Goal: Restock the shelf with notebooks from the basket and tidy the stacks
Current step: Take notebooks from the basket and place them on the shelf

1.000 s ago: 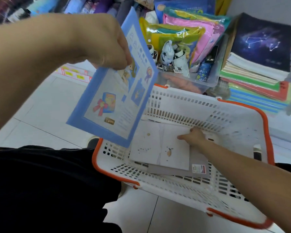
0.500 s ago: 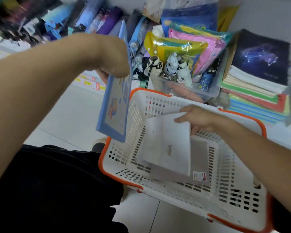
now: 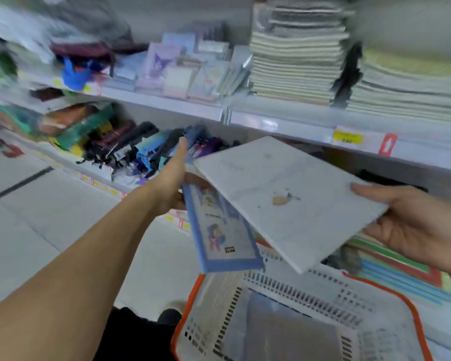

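Notebooks were up in both hands, in the middle of the frame, above the basket [image 3: 375, 287] at the lower right. At centre left the left hand [image 3: 171, 183] gripped the blue-bordered notebook [image 3: 220, 230] at its upper end, thumb stretched along the top edge and the other fingers hidden behind the cover, so how they curled could not be told. That book hung with its long axis running down and a little rightward from the hand, its lower corner just over the basket rim. Overlapping it to the right, the white notebook [image 3: 284, 199] lay nearly flat, long axis slanting from upper left to lower right. The right hand [image 3: 412, 225], at centre right, held it by the right edge, thumb on top and fingers underneath, loosely curved.

One grey notebook [image 3: 289, 332] lay on the basket floor. Along the upper right ran the shelf [image 3: 284, 121] with its tall stacks of notebooks [image 3: 297, 61].

Judged from this, the white book was the nearer to those stacks: its free far corner pointed up toward the shelf lip, so the right hand would likely lead, pushing away along the book's length.
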The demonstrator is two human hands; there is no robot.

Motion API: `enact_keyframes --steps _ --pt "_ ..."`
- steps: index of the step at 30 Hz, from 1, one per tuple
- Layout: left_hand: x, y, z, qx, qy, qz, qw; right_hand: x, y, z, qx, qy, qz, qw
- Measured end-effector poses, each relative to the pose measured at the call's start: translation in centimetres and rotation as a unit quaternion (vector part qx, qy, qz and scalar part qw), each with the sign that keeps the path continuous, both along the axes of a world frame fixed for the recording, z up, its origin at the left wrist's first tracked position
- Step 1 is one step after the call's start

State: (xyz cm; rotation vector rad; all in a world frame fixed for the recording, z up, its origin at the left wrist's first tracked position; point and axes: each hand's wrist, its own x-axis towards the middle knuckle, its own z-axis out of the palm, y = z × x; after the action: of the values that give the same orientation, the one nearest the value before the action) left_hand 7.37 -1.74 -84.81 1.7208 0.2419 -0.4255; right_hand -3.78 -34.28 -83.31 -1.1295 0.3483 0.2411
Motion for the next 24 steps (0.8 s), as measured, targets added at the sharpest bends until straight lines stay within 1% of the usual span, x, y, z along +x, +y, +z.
enact_keyframes --steps 2,4,6,8,9,10,12,14,15,17,20,22,24 --pt "-0.3 -0.7 0.2 -0.09 -0.001 -0.019 0.996 -0.2 0.7 -1.5 -0.013 0.03 0.045 0.998" --pt "-0.9 -1.3 0.4 -0.097 -0.029 -0.012 0.995 0.0 1.0 -2.2 -0.061 0.062 0.089 0.992" --pt "-0.9 -1.5 0.5 -0.094 -0.052 0.028 0.994 0.2 1.0 -2.7 -0.155 0.079 0.146 0.974" --pt "-1.2 -1.4 1.0 -0.114 -0.08 0.012 0.99 0.3 0.9 -2.9 -0.239 0.055 0.2 0.949" --pt "-1.4 -1.5 1.6 -0.131 -0.1 -0.003 0.986 0.4 1.0 -3.0 -0.254 0.042 0.21 0.943" --pt "-1.9 -1.6 2.2 -0.152 -0.118 -0.01 0.981 0.4 1.1 -3.0 -0.246 0.037 0.21 0.946" --pt "-3.0 -2.2 3.2 -0.171 -0.157 -0.008 0.973 0.4 1.3 -3.3 -0.174 0.034 0.211 0.961" --pt "-4.0 -3.2 3.8 -0.186 -0.206 0.0 0.961 0.4 1.8 -3.4 -0.101 0.004 0.237 0.966" --pt "-4.4 -3.8 3.9 -0.193 -0.232 0.012 0.953 0.3 2.1 -3.2 -0.083 -0.016 0.24 0.967" --pt "-4.9 -5.1 4.4 -0.201 -0.279 0.049 0.938 0.2 2.5 -2.4 -0.071 -0.056 0.21 0.973" --pt "-4.7 -6.8 5.0 -0.22 -0.326 0.092 0.915 -0.2 2.5 -0.9 -0.105 -0.149 0.111 0.977" --pt "-4.6 -8.1 5.5 -0.191 -0.358 0.053 0.913 -0.7 2.1 -0.1 -0.122 -0.197 0.033 0.972" --pt "-4.8 -9.4 5.8 -0.124 -0.386 -0.037 0.913 -1.0 1.3 0.9 -0.119 -0.233 -0.043 0.964"
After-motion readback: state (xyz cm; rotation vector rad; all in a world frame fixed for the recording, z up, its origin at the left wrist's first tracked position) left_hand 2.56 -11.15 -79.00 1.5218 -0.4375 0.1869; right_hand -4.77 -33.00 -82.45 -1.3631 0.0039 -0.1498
